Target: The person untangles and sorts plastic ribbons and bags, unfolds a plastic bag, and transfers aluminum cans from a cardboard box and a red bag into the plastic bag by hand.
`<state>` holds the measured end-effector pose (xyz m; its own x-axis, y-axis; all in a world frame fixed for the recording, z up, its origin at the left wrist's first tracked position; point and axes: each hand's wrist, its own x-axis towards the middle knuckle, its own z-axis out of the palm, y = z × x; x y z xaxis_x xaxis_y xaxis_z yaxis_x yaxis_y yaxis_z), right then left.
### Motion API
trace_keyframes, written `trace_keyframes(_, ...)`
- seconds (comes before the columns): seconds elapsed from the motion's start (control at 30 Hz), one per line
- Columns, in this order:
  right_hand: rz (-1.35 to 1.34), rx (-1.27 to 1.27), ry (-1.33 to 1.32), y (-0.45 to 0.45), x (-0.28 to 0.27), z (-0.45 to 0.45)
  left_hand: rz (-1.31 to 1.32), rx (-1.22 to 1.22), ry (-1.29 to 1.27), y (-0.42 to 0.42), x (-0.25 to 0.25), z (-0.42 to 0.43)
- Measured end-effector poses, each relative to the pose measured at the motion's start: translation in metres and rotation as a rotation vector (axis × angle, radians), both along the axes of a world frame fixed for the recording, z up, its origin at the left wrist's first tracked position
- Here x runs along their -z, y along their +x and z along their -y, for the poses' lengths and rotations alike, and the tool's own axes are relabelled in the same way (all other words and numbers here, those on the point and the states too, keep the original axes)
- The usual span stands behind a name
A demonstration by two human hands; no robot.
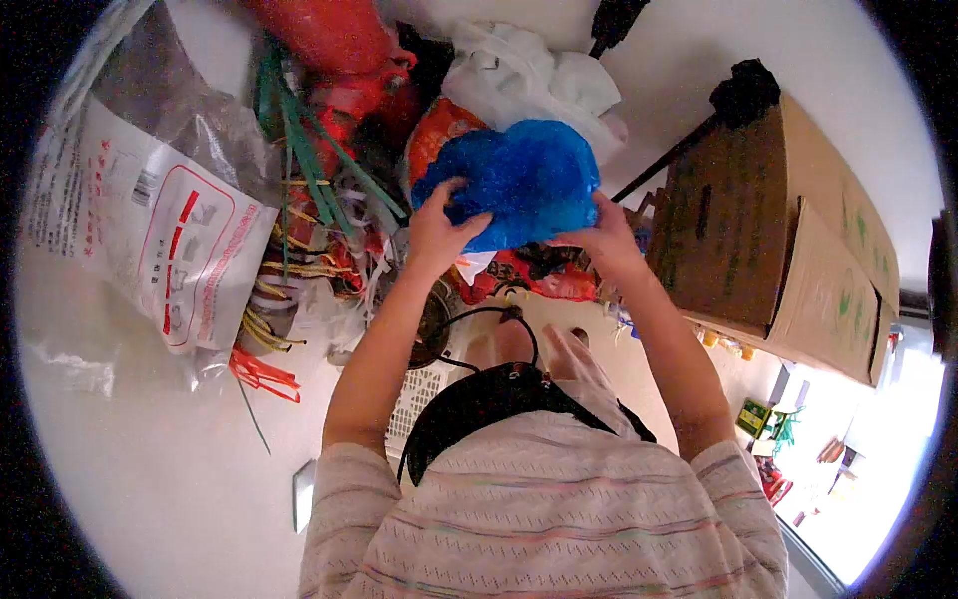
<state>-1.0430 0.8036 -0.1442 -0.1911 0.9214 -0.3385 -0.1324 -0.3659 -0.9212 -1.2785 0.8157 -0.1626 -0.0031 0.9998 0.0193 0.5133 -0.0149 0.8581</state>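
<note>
From here I see 2 bare hands holding a crumpled blue plastic bag (529,180): the left hand (444,235) grasps its near left side, thumb and fingers apart on the film, and the right hand (609,240) grasps its right edge. The blue bag sits ahead of the person, in the far middle of the room, above a crowded heap. Just beyond it stands a bulging white bag (534,75), with an orange-red bag (434,135) showing at its left. Farther left is a big red bag (324,35), and below that, green straps (304,150) and yellow cords (269,329) tangle together. At the far left hangs a clear plastic bag (180,240) printed in red and black. Nearer, a white perforated basket (414,394) shows beside the left forearm, on a pale, plain floor (619,364). To the right, a large brown cardboard box (723,220) stands close to the pale wall, its flap folded outward, and a dark pole (679,155) with a black-wrapped end slants beside it. At the near right the room opens into glaring light, where small goods lie, too washed out to make out.
</note>
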Motion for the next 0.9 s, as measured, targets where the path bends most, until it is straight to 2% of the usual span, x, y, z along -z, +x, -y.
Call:
trace_keyframes(0.1, -0.163, 0.099, -0.123, 0.014, -0.015, 0.021, -0.004, 0.101, -0.151, -0.014, 0.01, -0.007)
trace_keyframes(0.13, -0.092, 0.072, -0.125, 0.021, -0.009, 0.028, 0.045, 0.083, -0.087, -0.005, -0.022, 0.001)
trace_keyframes(0.23, 0.239, 0.046, 0.153, 0.03, -0.008, 0.048, -0.072, 0.163, 0.07, -0.003, -0.047, 0.02)
trace_keyframes(0.33, 0.609, -0.041, 0.533, 0.048, 0.036, 0.078, -0.033, 0.382, 0.291, 0.003, -0.068, 0.042)
trace_keyframes(0.37, 0.749, -0.14, 0.553, 0.054, 0.044, 0.089, -0.017, 0.452, 0.354, 0.006, -0.075, 0.051)
trace_keyframes(0.43, 1.023, -0.343, 0.583, 0.071, 0.059, 0.116, 0.032, 0.594, 0.219, 0.013, -0.087, 0.078)
trace_keyframes(0.5, -0.048, -0.209, 0.035, 0.107, 0.072, 0.145, 0.021, 0.735, 0.138, 0.021, -0.09, 0.106)
trace_keyframes(0.57, 0.239, -0.163, -0.044, 0.114, 0.047, 0.156, -0.059, 0.818, 0.212, 0.041, -0.092, 0.136)
trace_keyframes(0.67, -0.346, 0.091, -0.235, 0.125, 0.001, 0.174, -0.122, 0.95, 0.292, 0.077, -0.091, 0.178)
trace_keyframes(0.77, -0.088, -0.299, -0.061, 0.141, -0.01, 0.215, -0.148, 1.075, 0.363, 0.112, -0.086, 0.218)
trace_keyframes(0.8, 0.114, -0.432, -0.054, 0.144, -0.014, 0.227, -0.174, 1.103, 0.4, 0.124, -0.088, 0.232)
trace_keyframes(0.83, 0.154, -0.42, 0.126, 0.148, 0.008, 0.247, -0.173, 1.116, 0.422, 0.136, -0.087, 0.244)
trace_keyframes(0.9, 0.062, -0.572, -0.155, 0.162, 0.015, 0.28, -0.166, 1.14, 0.467, 0.159, -0.086, 0.264)
